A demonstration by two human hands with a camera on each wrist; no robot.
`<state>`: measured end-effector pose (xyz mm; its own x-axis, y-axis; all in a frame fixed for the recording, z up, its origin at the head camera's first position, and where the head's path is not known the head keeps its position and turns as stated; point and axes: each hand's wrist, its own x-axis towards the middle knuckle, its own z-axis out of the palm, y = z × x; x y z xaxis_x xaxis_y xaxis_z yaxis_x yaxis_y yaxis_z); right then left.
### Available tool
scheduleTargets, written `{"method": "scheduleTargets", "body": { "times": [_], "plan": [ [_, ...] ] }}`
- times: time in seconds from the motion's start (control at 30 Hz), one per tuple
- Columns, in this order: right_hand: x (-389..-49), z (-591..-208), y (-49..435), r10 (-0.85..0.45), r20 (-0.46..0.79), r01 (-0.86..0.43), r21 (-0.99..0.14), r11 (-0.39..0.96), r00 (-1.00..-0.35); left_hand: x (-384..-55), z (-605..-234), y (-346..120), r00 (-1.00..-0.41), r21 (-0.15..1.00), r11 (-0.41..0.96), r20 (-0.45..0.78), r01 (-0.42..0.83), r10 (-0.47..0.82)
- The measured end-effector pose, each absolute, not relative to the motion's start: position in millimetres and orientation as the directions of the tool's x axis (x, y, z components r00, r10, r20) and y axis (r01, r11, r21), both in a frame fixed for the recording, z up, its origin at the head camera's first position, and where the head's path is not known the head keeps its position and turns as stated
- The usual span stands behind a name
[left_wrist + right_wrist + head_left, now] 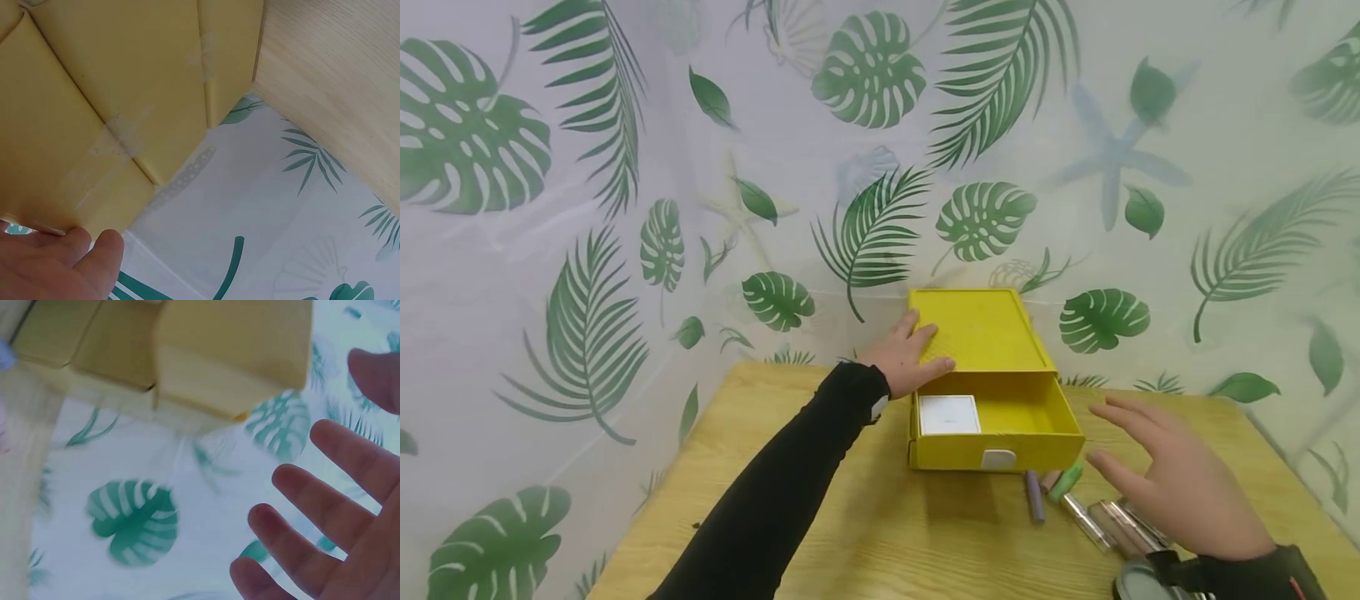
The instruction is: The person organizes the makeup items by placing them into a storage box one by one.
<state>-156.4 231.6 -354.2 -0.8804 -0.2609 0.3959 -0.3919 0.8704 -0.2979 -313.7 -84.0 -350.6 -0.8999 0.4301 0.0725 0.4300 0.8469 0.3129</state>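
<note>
A yellow box [973, 329] with its drawer [1026, 408] pulled out stands at the back of the wooden table. Inside the drawer, on its left side, lies a small white box [950, 414]. My left hand [904, 357] rests on the left edge of the yellow box's top, its fingers spread. In the left wrist view, its fingertips touch the edge of the box [94, 112]. To the right of the drawer my right hand [1187, 475] hovers with fingers spread and holds nothing. The right wrist view shows its palm and separated fingers [325, 506] apart from the box.
Below my right hand on the table [850, 517] lie a purple marker [1035, 497], a green marker [1066, 482] and several shiny tubes [1086, 521]. A round grey-lidded container [1138, 581] is partly hidden by my right wrist. A leaf-patterned sheet [775, 167] hangs behind the table.
</note>
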Motion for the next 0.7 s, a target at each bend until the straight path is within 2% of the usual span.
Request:
{"method": "scheduleTargets", "body": {
  "times": [0.1,0.2,0.5,0.7],
  "plan": [
    [-148.4,-364.7,248.3,-0.202,0.315,-0.31,-0.345,0.886,-0.927,-313.4,-350.9,-82.4,-0.898,0.319,0.842,0.08,0.435,0.434],
    [-143.1,-380.9,262.4,-0.158,0.245,-0.238,-0.342,0.909,-0.957,-313.1,-351.5,-81.3,-0.897,0.316,0.842,0.08,0.437,0.436],
    [-144.1,-429.9,296.0,-0.13,0.03,-0.134,-0.279,0.951,-0.991,-317.4,-350.1,-79.6,-0.904,0.317,0.849,0.085,0.423,0.419],
    [-142.4,-471.7,305.3,-0.144,-0.085,-0.109,-0.323,0.94,-0.986,-318.3,-349.6,-80.4,-0.904,0.315,0.849,0.086,0.424,0.419]
  ]
}}
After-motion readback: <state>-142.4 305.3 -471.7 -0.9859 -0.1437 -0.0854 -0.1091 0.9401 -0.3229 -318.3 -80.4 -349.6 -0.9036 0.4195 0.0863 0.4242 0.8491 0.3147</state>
